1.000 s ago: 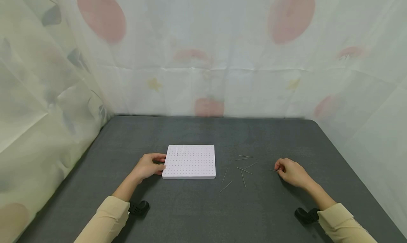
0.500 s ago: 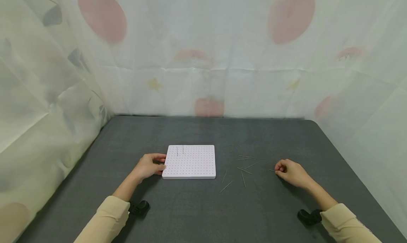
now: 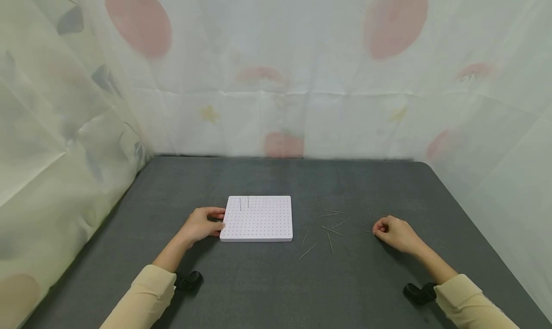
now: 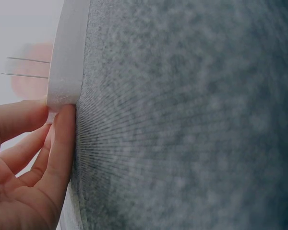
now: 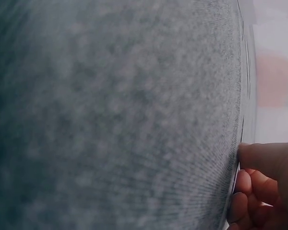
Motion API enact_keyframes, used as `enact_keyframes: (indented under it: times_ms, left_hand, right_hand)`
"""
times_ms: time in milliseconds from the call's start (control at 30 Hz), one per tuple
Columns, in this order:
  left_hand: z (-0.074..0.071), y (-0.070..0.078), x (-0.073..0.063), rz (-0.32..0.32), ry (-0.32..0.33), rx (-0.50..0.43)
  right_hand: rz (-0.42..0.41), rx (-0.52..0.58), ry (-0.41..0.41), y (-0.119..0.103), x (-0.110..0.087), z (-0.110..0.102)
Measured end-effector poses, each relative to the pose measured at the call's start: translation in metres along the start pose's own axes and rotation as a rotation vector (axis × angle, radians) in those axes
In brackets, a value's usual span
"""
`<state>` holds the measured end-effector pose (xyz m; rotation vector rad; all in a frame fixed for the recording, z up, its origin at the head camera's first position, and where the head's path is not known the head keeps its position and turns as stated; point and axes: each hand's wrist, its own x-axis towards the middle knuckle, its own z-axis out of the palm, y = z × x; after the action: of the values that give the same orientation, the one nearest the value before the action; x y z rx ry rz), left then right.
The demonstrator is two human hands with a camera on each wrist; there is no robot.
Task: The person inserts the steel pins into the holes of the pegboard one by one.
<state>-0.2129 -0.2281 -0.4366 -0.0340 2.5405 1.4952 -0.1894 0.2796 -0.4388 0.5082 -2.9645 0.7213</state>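
A white pegboard (image 3: pixel 258 220) with rows of small holes lies on the table. Two thin metal pins (image 3: pixel 244 203) stand upright near its far left corner. My left hand (image 3: pixel 201 224) holds the board's left edge; in the left wrist view the thumb and a finger (image 4: pixel 63 139) meet at the board's side (image 4: pixel 67 62). Well to the right, my right hand (image 3: pixel 396 232) is low at the table, thumb and fingertips together on a thin metal pin (image 3: pixel 368 231) whose end pokes out leftward. In the right wrist view the fingers (image 5: pixel 264 158) touch the table surface.
Several loose metal pins (image 3: pixel 331 231) lie scattered between the board and my right hand. The dark grey table (image 3: pixel 258 286) ends at a patterned curtain (image 3: pixel 336 128) behind, with more curtain at both sides.
My right hand has shifted very slightly to the right and down, and the pin's end shows a bit more clearly at its fingertips. The left hand and board stay put.
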Motion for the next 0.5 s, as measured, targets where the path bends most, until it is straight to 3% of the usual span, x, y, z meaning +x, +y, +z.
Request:
enact_keyframes:
  times_ms: [500]
  left_hand:
    - [0.0011,-0.0012,0.0004,-0.009,0.005,-0.010]
  right_hand:
    - [0.003,0.041,0.006,-0.0050,0.0100,-0.0003]
